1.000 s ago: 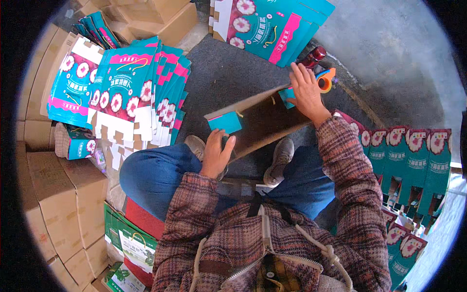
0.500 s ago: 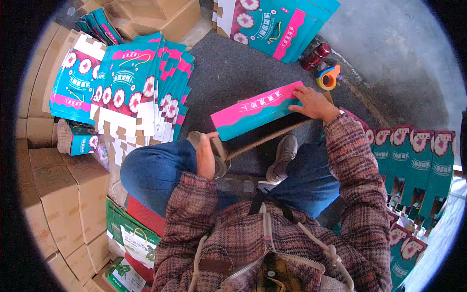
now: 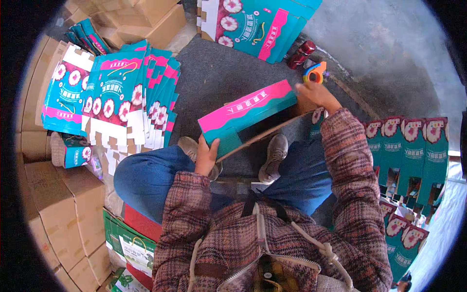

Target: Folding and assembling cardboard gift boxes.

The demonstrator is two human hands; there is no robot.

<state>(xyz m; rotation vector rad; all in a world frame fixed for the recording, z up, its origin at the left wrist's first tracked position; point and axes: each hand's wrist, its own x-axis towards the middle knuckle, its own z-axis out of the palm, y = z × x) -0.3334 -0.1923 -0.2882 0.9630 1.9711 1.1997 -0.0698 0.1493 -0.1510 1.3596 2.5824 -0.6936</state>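
A pink and teal cardboard box [image 3: 245, 108] sits tilted between my knees, its open side facing me and its inside dark. My left hand [image 3: 206, 155] is closed round the near left corner, thumb against a teal flap [image 3: 228, 141] at that end. At the right end my right hand [image 3: 318, 96] has its fingers curled at the brown inner side of an end flap [image 3: 305, 104]. Just beyond that hand lies an orange and blue tape dispenser [image 3: 314, 73], with a dark red can-like object [image 3: 301, 54] beside it.
Flat printed cartons [image 3: 112, 92] are piled at the left, and more [image 3: 258, 29] lie at the far side. Brown shipping boxes [image 3: 53, 190] stack along the left edge. Rows of upright teal boxes [image 3: 408, 151] stand at the right. Green and white packages [image 3: 129, 238] lie at lower left.
My right hand has moved off the box's top panel to its right end flap. The left end flap is now turned inward, with my left hand gripping that corner.
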